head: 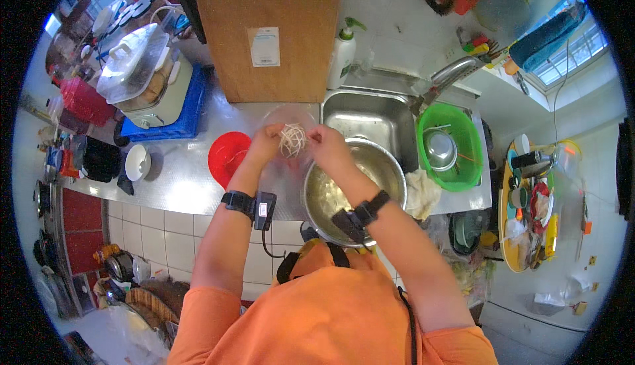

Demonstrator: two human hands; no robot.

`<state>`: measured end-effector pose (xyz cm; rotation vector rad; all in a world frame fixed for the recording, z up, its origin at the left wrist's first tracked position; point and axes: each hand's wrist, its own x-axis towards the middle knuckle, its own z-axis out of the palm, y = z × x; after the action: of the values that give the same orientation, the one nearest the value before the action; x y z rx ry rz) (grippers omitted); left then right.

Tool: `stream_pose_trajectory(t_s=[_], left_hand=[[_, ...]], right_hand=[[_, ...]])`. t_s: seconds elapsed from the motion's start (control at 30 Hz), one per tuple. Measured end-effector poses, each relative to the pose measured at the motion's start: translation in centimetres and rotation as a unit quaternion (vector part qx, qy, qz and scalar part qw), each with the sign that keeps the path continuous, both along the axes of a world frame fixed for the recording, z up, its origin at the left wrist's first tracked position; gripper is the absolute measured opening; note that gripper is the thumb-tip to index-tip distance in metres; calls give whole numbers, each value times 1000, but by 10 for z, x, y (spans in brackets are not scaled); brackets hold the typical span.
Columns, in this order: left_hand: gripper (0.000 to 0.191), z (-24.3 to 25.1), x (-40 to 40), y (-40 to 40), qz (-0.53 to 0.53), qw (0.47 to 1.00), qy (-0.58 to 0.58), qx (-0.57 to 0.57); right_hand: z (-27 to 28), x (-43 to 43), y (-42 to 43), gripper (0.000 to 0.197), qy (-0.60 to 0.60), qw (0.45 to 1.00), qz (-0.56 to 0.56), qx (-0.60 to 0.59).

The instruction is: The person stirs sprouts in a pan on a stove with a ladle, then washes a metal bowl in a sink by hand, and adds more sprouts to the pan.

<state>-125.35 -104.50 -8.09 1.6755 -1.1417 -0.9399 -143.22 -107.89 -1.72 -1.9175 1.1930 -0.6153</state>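
Observation:
A tangled bunch of thin white strands [292, 140], perhaps enoki mushrooms or bean sprouts, is between my two hands over the metal counter. My left hand [267, 142] grips its left side. On the right, the fingertips of my right hand [325, 142] are drawn together close to the strands; whether something thin is pinched there is too small to tell. Behind and under the bunch shows a clear plastic bowl [279, 112]. A large steel basin [400, 186] with water stands below my right forearm, which covers part of it. Left of my left wrist lies a red plastic bowl [225, 152].
A sink [369, 117] with a faucet [454, 69] is behind the basin. To the right are a green basket [474, 149] with a steel bowl and a pale cloth [423, 193]. A wooden board [278, 7], pump bottle [342, 57], white bowl [136, 163] and steamer [163, 94] stand around.

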Motion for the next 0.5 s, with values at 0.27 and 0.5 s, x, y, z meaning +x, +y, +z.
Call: stream_pose_trajectory(t_s=[0.27,0.5], left_hand=[[30,25,-15,25,23,999,-10,-21],[23,13,-11,41,44,998,43,-21]], right_hand=[[-36,68,-1,38,-243,874,-89,410],[-3,20,45,35,13,989,130,71]])
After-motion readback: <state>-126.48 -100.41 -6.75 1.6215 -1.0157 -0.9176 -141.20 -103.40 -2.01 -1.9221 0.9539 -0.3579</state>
